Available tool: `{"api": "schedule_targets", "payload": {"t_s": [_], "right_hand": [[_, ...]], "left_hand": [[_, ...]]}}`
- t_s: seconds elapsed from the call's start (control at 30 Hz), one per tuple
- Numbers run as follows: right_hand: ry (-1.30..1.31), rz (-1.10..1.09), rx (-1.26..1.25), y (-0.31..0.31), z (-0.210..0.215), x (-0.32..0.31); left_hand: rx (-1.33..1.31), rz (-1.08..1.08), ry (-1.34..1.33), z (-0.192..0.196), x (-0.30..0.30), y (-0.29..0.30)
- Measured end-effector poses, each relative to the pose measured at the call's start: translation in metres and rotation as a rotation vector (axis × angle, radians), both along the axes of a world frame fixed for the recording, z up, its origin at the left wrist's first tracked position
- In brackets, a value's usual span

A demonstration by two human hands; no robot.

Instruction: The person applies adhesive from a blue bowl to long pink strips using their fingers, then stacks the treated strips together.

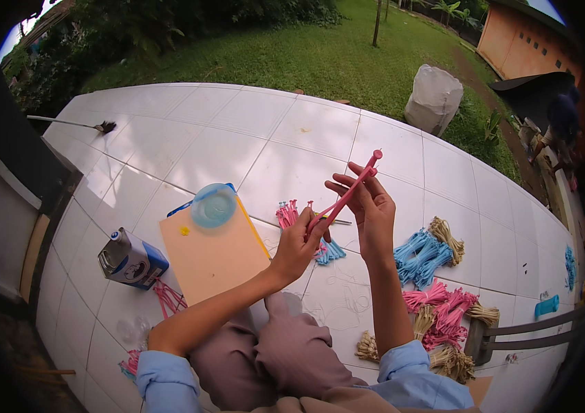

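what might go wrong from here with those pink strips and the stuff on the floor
The left hand grips the lower part of the pink strips; a loosened grip might let them slip apart. Thin loose strands curl on the white tiles near the bundles and could tangle. The round blue dish sits at the far end of the peach board, so a bump might shift it.

Light-blue sleeves point(166, 375) bunched in folds about the elbows; creased mauve-brown trousers point(296, 354); a fold of beige cloth point(351, 400); slim, bare fingers point(375, 188).
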State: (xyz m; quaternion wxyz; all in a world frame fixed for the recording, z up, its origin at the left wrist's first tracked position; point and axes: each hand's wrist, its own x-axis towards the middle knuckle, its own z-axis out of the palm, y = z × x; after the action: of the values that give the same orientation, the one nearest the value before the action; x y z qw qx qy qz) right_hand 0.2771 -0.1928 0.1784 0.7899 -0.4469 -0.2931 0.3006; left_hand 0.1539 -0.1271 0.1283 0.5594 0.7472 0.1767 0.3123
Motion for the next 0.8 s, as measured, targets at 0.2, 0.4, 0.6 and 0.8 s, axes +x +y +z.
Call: {"api": "schedule_targets", "payload": {"t_s": [0.2,0.4,0.6,0.8], "right_hand": [[-0.080,-0.083,0.055,0.014,-0.014,-0.049],[-0.036,-0.090,-0.085,0.010,-0.040,-0.078],[-0.348,-0.063,-0.211,0.010,-0.046,-0.051],[-0.856,0.092,-0.655,0.031,0.001,-0.032]], "left_hand": [[0.036,0.221,-0.094,-0.012,0.002,-0.007],[-0.004,0.441,-0.155,-0.001,-0.006,0.009],[-0.154,0.423,-0.303,0.030,-0.036,0.044],[0.248,0.434,-0.190,0.032,-0.097,0.053]]}}
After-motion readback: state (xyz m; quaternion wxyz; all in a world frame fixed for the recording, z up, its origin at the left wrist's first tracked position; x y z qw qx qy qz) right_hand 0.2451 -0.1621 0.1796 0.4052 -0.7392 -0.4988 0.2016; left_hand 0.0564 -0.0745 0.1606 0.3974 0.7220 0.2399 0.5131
